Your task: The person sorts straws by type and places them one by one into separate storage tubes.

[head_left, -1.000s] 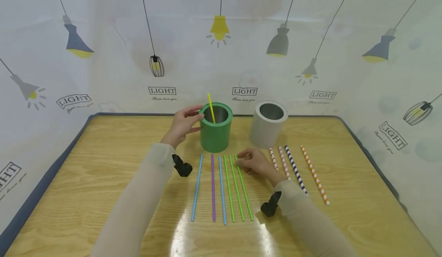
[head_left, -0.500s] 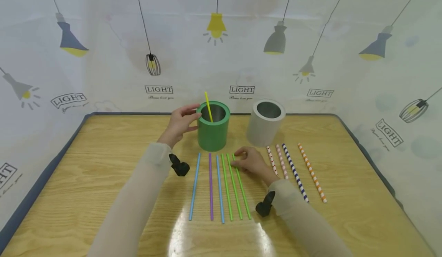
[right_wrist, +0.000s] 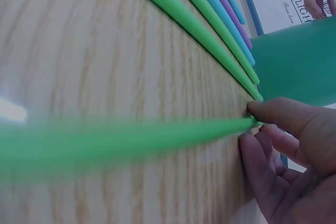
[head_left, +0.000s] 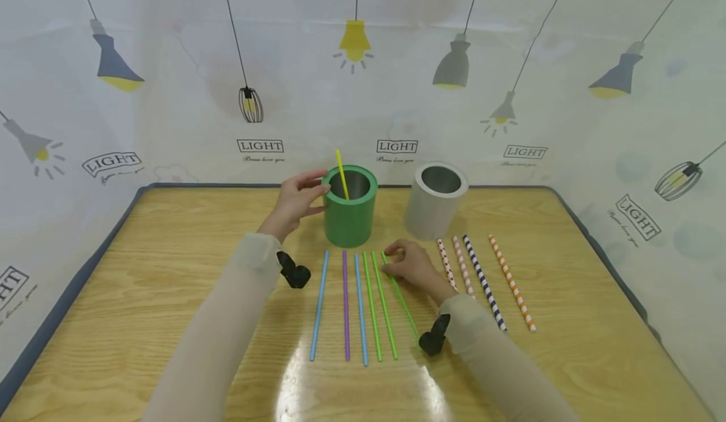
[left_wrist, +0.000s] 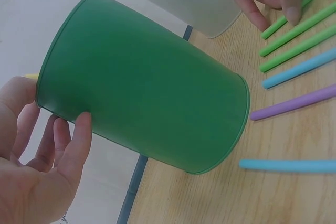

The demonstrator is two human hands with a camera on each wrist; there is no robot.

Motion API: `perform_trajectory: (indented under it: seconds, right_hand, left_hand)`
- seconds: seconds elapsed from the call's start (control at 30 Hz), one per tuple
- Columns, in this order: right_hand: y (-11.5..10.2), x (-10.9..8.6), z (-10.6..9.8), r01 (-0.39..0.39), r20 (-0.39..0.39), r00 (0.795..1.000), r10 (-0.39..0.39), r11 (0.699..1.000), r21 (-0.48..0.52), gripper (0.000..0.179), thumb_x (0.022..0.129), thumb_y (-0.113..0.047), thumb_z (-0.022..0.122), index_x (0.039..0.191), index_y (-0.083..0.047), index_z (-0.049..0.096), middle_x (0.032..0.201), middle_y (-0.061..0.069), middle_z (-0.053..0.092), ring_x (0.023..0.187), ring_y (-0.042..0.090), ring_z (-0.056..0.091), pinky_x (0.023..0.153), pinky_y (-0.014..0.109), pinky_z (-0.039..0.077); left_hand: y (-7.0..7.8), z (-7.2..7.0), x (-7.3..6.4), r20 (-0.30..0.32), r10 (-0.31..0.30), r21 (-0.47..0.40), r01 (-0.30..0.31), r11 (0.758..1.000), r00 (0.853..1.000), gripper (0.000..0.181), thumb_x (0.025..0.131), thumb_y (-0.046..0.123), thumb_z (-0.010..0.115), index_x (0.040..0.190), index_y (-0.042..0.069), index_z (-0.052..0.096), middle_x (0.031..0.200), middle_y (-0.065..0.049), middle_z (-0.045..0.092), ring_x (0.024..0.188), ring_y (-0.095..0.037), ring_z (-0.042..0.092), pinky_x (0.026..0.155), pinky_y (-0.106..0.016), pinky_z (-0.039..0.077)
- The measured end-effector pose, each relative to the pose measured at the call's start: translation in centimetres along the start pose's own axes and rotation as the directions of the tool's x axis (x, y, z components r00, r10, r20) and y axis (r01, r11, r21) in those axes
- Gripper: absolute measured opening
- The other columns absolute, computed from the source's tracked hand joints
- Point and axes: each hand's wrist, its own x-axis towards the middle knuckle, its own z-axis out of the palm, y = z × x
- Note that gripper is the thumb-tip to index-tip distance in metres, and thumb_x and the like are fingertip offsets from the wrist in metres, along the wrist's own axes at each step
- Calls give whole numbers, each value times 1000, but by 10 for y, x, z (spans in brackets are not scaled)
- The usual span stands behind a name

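My left hand holds the green cup at its left side, with fingers at the rim. A yellow straw leans inside that cup. In front of it, my right hand pinches the far end of the rightmost green straw between thumb and fingers. The right wrist view shows this green straw blurred and slanting away from its neighbours. Two other green straws, two blue straws and a purple straw lie to its left on the table.
A white cup stands right of the green one. Several striped paper straws lie on the right of the wooden table, partly behind my right forearm. A lamp-patterned backdrop rises along the back and sides.
My right fingers have closed on the rightmost green straw, and its near end has swung to the right. The left hand has stayed on the green cup. The head view has shifted slightly.
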Motion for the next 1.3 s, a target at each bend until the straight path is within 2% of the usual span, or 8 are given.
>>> perform_trajectory:
  seconds: [0.1, 0.3, 0.73, 0.9, 1.1, 1.3]
  right_hand:
    - [-1, 1, 1, -22, 4, 1000, 21, 999, 26, 31, 78, -5, 71, 105, 0, 59, 69, 7, 57, 46, 12, 49, 40, 22, 46]
    - [-1, 1, 1, -9, 2, 1000, 9, 999, 32, 28, 78, 0, 66, 104, 3, 58, 65, 6, 55, 44, 12, 47, 38, 22, 44]
    - [-3, 1, 2, -56, -10, 998, 56, 998, 9, 28, 78, -1, 63, 105, 3, 59, 69, 6, 56, 45, 12, 47, 38, 22, 43]
    - [-4, 2, -1, -70, 25, 997, 70, 997, 11, 30, 78, -1, 61, 108, 4, 58, 72, 7, 57, 46, 12, 47, 39, 22, 44]
    - [-6, 3, -10, -62, 119, 991, 58, 998, 31, 34, 80, 1, 56, 113, 5, 55, 67, 5, 51, 45, 12, 46, 40, 23, 44]
    - [-11, 3, -19, -6, 168, 986, -6, 998, 70, 36, 79, 2, 55, 114, 5, 51, 68, 6, 49, 49, 15, 48, 43, 27, 48]
  left_hand:
    - [0, 0, 0, -1, 5, 2, -5, 1000, 1000, 39, 90, 11, 59, 129, 12, 53, 122, -11, 48, 111, -24, 51, 76, -35, 55]
    - [-1, -1, 1, -10, -3, -2, 3, 1000, 1000, 39, 90, 11, 60, 128, 13, 54, 122, -11, 48, 110, -24, 51, 77, -36, 55]
    - [0, -1, 0, -15, -18, -1, 18, 1000, 1000, 39, 90, 11, 60, 128, 12, 53, 122, -11, 48, 111, -25, 51, 77, -36, 55]
    - [1, 1, 0, -8, -14, -7, 14, 1000, 1000, 39, 89, 11, 60, 128, 12, 54, 122, -11, 47, 111, -25, 50, 76, -36, 55]
    - [2, 1, 0, -9, -9, -1, 9, 1000, 1000, 39, 89, 11, 60, 128, 12, 53, 122, -12, 47, 111, -25, 50, 77, -36, 55]
    - [2, 2, 0, -11, -15, 3, 15, 1000, 1000, 39, 89, 11, 60, 128, 12, 54, 122, -11, 47, 111, -25, 51, 75, -34, 55]
